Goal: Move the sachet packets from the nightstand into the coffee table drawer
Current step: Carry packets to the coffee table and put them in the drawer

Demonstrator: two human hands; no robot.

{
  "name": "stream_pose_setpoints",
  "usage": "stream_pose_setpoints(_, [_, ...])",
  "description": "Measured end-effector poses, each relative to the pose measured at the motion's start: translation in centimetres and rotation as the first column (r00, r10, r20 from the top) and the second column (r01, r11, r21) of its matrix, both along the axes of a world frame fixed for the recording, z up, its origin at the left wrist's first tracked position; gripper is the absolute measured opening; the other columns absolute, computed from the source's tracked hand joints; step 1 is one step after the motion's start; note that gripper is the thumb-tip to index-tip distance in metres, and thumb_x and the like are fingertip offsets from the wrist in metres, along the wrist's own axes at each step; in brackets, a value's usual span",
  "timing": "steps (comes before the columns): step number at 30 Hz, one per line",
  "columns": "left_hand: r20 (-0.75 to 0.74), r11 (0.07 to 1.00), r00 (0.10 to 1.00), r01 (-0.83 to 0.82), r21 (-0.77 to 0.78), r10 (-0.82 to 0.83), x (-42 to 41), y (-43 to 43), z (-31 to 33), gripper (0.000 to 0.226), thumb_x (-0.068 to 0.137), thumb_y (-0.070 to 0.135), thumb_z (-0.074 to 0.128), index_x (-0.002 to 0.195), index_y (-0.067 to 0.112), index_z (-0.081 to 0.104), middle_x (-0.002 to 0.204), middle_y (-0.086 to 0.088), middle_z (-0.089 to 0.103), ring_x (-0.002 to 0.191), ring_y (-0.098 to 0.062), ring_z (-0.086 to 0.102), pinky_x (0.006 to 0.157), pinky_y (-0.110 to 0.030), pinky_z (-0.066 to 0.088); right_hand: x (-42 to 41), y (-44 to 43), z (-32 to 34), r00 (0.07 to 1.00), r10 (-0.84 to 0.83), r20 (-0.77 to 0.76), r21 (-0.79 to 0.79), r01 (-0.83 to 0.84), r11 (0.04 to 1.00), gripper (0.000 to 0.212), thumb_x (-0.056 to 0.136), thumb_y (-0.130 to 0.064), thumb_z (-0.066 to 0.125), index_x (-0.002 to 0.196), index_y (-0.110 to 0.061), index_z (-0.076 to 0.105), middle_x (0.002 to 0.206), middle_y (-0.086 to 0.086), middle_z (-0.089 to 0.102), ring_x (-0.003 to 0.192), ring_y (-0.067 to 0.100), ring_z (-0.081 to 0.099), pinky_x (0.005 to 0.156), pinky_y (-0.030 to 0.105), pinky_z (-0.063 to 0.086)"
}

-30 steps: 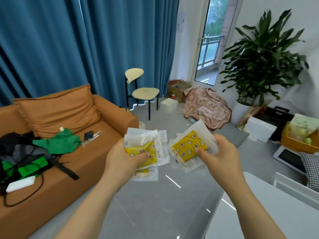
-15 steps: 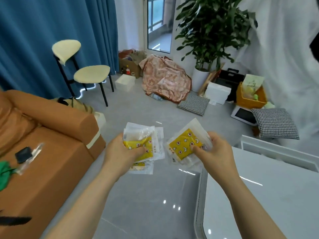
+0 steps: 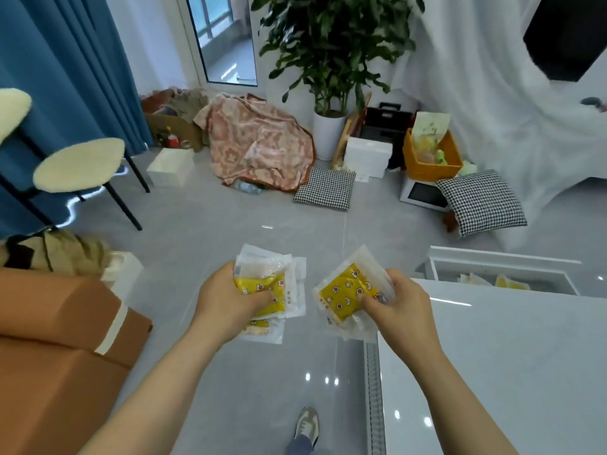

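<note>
My left hand (image 3: 226,303) grips a stack of sachet packets (image 3: 279,277), clear with yellow printed panels, held over the grey floor. My right hand (image 3: 399,307) pinches a second bunch of the same sachets (image 3: 341,290) just left of the white coffee table (image 3: 492,372). Beyond the table's far edge the white drawer (image 3: 499,261) stands pulled out, with several yellow sachets (image 3: 510,284) lying inside it. The nightstand is out of view.
An orange sofa arm (image 3: 59,323) is at the left, a cream chair (image 3: 78,165) behind it. A potted plant (image 3: 328,93), checked cushions (image 3: 481,200), a pink blanket (image 3: 259,146) and boxes crowd the far floor. My shoe (image 3: 307,425) shows below.
The view has swung right and downward; the sofa slid off to the left and the coffee table and open drawer came into view. Both hands keep their sachets.
</note>
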State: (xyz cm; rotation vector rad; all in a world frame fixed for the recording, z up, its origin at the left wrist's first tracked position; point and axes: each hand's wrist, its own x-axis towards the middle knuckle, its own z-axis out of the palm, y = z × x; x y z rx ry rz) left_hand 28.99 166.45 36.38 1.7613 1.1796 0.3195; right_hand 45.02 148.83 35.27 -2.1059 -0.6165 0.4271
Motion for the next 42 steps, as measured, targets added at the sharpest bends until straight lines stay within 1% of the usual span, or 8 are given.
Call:
stream_pose_setpoints(5, [-0.014, 0.997, 0.997, 0.078, -0.002, -0.078, 7.7, 3.4, -0.2, 0.026, 0.070, 0.010, 0.077, 0.090, 0.023, 0.067, 0.082, 0.005, 0.070, 0.075, -0.006, 0.065, 0.056, -0.018, 0.044, 6.5, 2.6, -0.8, 0.997, -0.069, -0.031, -0.025, 0.068, 0.997, 0.016, 0.078, -0.015, 0.073, 0.089, -0.021, 0.063, 0.080, -0.008, 0.064, 0.073, 0.008, 0.062, 0.061, 0.021, 0.051])
stream_pose_setpoints(11, [-0.055, 0.978, 0.977, 0.206, -0.039, -0.208, 16.0, 7.8, -1.5, 0.026, 0.070, 0.008, 0.076, 0.091, 0.021, 0.067, 0.083, 0.004, 0.071, 0.077, -0.009, 0.066, 0.057, -0.019, 0.046, 12.3, 5.4, -1.8, 0.983, -0.173, -0.062, -0.045, 0.170, 0.984, 0.024, 0.079, -0.014, 0.073, 0.086, -0.029, 0.056, 0.081, -0.011, 0.062, 0.075, 0.005, 0.060, 0.061, 0.017, 0.047])
stream_pose_setpoints(18, [-0.049, 0.927, 0.927, 0.369, -0.064, -0.372, 27.4, 15.5, -2.8, 0.027, 0.070, 0.010, 0.076, 0.093, 0.022, 0.067, 0.084, 0.006, 0.071, 0.076, -0.008, 0.065, 0.057, -0.019, 0.045, 20.2, 10.8, -2.9, 0.934, -0.350, -0.073, -0.093, 0.343, 0.935, 0.023, 0.079, -0.016, 0.073, 0.093, -0.025, 0.059, 0.085, -0.009, 0.065, 0.079, 0.007, 0.061, 0.070, 0.027, 0.054])
stream_pose_setpoints(23, [-0.071, 0.849, 0.847, 0.519, -0.095, -0.526, 35.7, 19.8, -2.8, 0.027, 0.069, 0.011, 0.076, 0.092, 0.022, 0.067, 0.083, 0.006, 0.071, 0.078, -0.010, 0.066, 0.057, -0.020, 0.045, 24.9, 13.9, -2.6, 0.856, -0.512, -0.077, -0.138, 0.499, 0.855, 0.022, 0.077, -0.015, 0.074, 0.093, -0.023, 0.061, 0.083, -0.006, 0.065, 0.077, 0.007, 0.061, 0.066, 0.024, 0.052])
stream_pose_setpoints(27, [-0.089, 0.775, 0.770, 0.627, -0.081, -0.632, 42.2, 21.6, -2.9, 0.025, 0.070, 0.012, 0.075, 0.089, 0.025, 0.066, 0.080, 0.008, 0.069, 0.075, -0.007, 0.064, 0.056, -0.017, 0.042, 28.4, 14.7, -3.2, 0.784, -0.617, -0.076, -0.185, 0.597, 0.781, 0.020, 0.077, -0.016, 0.074, 0.094, -0.019, 0.064, 0.087, -0.001, 0.067, 0.080, 0.014, 0.063, 0.071, 0.031, 0.055])
stream_pose_setpoints(36, [-0.152, 0.580, 0.567, 0.813, -0.057, -0.810, 57.3, 19.7, -4.3, 0.027, 0.069, 0.014, 0.076, 0.092, 0.023, 0.066, 0.082, 0.007, 0.070, 0.078, -0.011, 0.064, 0.062, -0.023, 0.048, 37.6, 13.3, -6.0, 0.654, -0.749, -0.104, -0.225, 0.719, 0.658, 0.023, 0.083, -0.023, 0.071, 0.101, -0.025, 0.055, 0.093, -0.004, 0.062, 0.084, 0.015, 0.062, 0.065, 0.015, 0.046])
stream_pose_setpoints(39, [-0.187, 0.518, 0.501, 0.853, -0.054, -0.845, 62.4, 18.5, -4.1, 0.027, 0.070, 0.013, 0.076, 0.093, 0.023, 0.065, 0.083, 0.008, 0.069, 0.076, -0.006, 0.062, 0.062, -0.018, 0.046, 41.6, 12.1, -6.6, 0.617, -0.781, -0.096, -0.226, 0.751, 0.621, 0.021, 0.083, -0.023, 0.071, 0.098, -0.024, 0.057, 0.091, -0.002, 0.063, 0.083, 0.017, 0.063, 0.069, 0.020, 0.049])
stream_pose_setpoints(42, [-0.208, 0.482, 0.459, 0.873, -0.074, -0.864, 67.0, 17.3, -4.2, 0.031, 0.069, 0.014, 0.077, 0.096, 0.023, 0.066, 0.086, 0.007, 0.071, 0.080, -0.010, 0.066, 0.072, -0.030, 0.055, 44.9, 10.7, -7.1, 0.572, -0.813, -0.113, -0.228, 0.781, 0.581, 0.019, 0.082, -0.021, 0.071, 0.097, -0.022, 0.058, 0.089, -0.003, 0.064, 0.081, 0.016, 0.064, 0.062, 0.014, 0.045])
